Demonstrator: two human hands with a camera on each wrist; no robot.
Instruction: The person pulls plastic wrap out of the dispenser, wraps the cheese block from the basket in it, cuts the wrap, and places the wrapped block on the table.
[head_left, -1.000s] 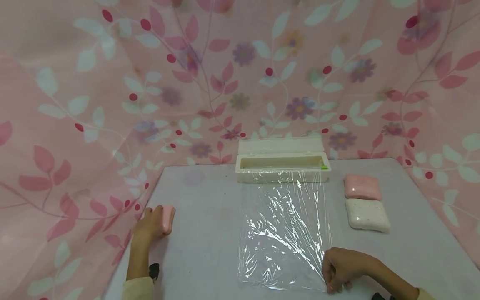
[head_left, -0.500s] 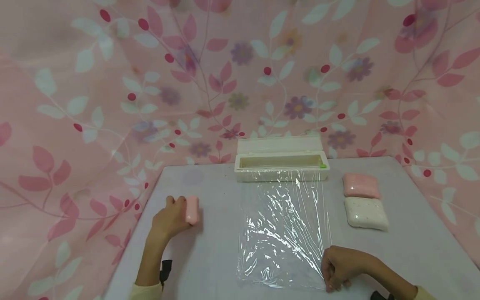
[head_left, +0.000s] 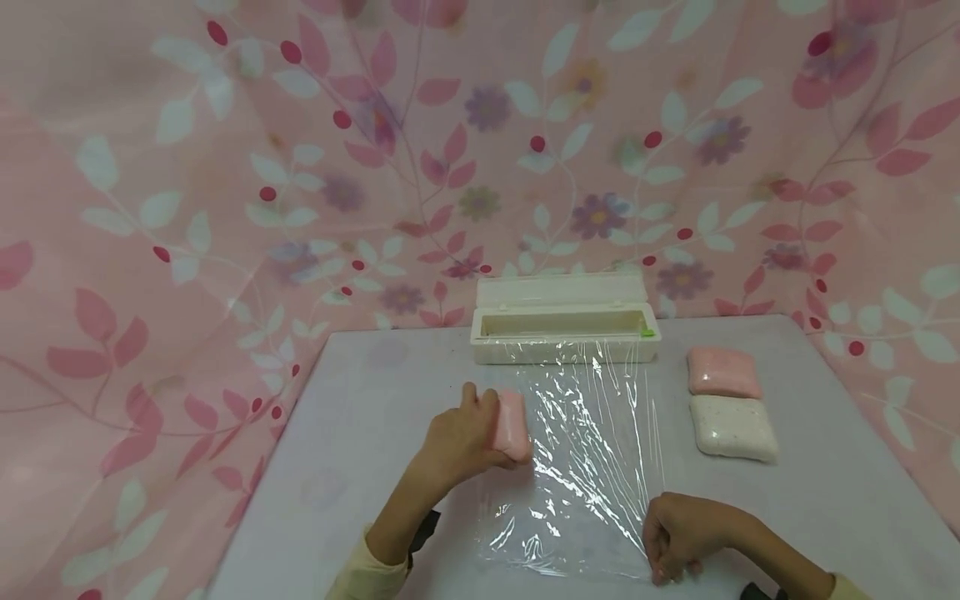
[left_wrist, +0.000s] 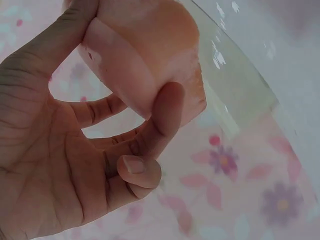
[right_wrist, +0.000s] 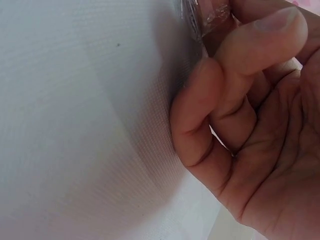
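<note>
My left hand [head_left: 459, 442] grips a pink bar of soap [head_left: 512, 427] over the left edge of a sheet of clear plastic wrap [head_left: 577, 475]. Thumb and fingers hold the soap [left_wrist: 145, 40] by its sides in the left wrist view. From a white wrap dispenser box [head_left: 566, 351] with its lid raised, the sheet runs toward me over the table. At its near right corner my right hand [head_left: 690, 533] pinches the wrap. A crumpled bit of film [right_wrist: 207, 17] shows at the fingers in the right wrist view.
Right of the wrap, another pink soap bar [head_left: 724, 372] lies behind a white soap bar [head_left: 733, 427]; the two touch. A small green piece [head_left: 647, 332] sits at the right end of the box. Behind the table [head_left: 360, 500] hangs a pink floral cloth [head_left: 420, 167].
My left hand has carried the pink soap bar rightward, from the table's left edge to over the wrap. The right hand has stayed at the wrap's corner.
</note>
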